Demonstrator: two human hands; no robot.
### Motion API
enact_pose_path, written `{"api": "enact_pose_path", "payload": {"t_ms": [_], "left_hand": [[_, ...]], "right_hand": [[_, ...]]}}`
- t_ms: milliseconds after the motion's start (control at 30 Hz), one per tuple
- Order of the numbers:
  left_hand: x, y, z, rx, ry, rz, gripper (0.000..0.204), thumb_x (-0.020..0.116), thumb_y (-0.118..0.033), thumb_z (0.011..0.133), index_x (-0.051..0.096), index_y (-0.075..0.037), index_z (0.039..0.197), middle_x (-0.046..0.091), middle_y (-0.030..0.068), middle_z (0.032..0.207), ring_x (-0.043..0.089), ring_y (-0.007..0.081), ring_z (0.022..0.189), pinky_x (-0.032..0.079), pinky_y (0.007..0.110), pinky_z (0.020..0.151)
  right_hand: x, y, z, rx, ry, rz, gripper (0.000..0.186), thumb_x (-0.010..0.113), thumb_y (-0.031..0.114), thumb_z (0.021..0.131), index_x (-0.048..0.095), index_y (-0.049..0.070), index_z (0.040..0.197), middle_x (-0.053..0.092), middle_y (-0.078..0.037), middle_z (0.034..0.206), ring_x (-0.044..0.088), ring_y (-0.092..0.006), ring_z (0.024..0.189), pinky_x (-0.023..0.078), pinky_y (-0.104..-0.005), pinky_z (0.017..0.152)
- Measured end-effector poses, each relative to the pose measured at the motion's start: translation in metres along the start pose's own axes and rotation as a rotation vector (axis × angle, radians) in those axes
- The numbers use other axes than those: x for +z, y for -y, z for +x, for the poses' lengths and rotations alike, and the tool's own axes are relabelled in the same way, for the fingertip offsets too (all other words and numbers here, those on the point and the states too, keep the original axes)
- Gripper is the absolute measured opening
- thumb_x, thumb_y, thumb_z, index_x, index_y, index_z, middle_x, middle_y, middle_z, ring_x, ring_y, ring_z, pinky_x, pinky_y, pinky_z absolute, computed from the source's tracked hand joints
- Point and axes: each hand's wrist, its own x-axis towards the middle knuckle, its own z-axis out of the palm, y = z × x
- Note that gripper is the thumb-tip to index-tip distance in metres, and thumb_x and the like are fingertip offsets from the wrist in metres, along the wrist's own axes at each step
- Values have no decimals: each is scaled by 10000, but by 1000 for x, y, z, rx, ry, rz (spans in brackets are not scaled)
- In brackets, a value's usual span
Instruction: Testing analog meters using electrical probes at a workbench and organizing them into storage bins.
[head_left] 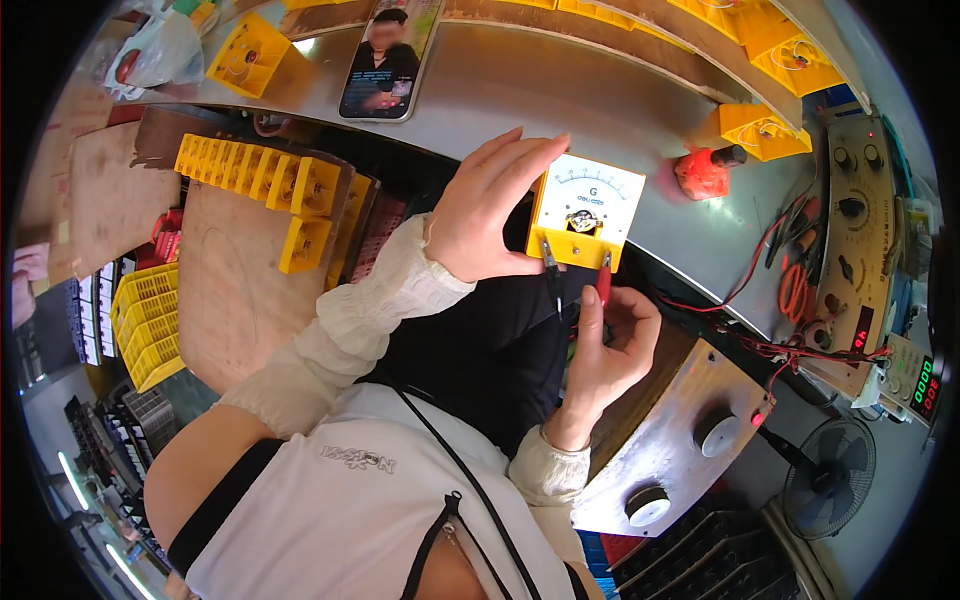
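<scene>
My left hand grips a yellow panel meter by its left side, thumb below and fingers over the top. The meter has a white dial face with a curved scale and an open round movement low in the middle. A black crocodile clip bites the left terminal on its lower yellow strip. At the right terminal sits a red crocodile clip, its lower end pinched by my right hand. The fingertips behind that clip are partly hidden.
A phone lies on the metal bench. To the right are a red bottle, orange-handled scissors and a test instrument. Yellow meter housings stand in a row on a board at left. A metal box with knobs is near my right arm.
</scene>
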Motion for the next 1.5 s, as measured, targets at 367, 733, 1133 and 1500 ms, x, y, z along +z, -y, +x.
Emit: {"api": "enact_pose_path", "payload": {"t_ms": [367,733,1133,1500], "left_hand": [[-15,-6,-11,-59,40,-72,1203,888,-196,523,220,-36,1511,451,158,1443,496,324,1272,324,494,1135],[-26,-10,-14,-116,-34,-81,1060,896,-222,544,357,-38,1439,512,160,1372,517,326,1254,293,506,1157],[16,-4,6,55,-4,12,732,904,-195,492,560,-152,1137,590,99,1197,586,337,1127,341,536,1111],[23,-6,7,-46,-71,-99,983,930,-231,477,470,-33,1323,608,156,1197,661,318,984,407,459,1063]], "right_hand": [[-2,18,-9,103,87,75,229,778,8,807,653,-23,995,681,-54,861,616,-77,721,511,-210,661],[6,29,-4,-5,102,-5,221,798,31,789,658,-8,956,650,-17,763,544,-46,619,436,-187,553],[-35,23,-14,161,27,234,131,639,34,927,584,-6,1038,664,-91,975,587,-76,685,456,-169,607],[4,15,-8,-346,37,-141,242,822,-29,697,660,4,874,663,-102,791,577,-239,655,467,-345,606]]}}
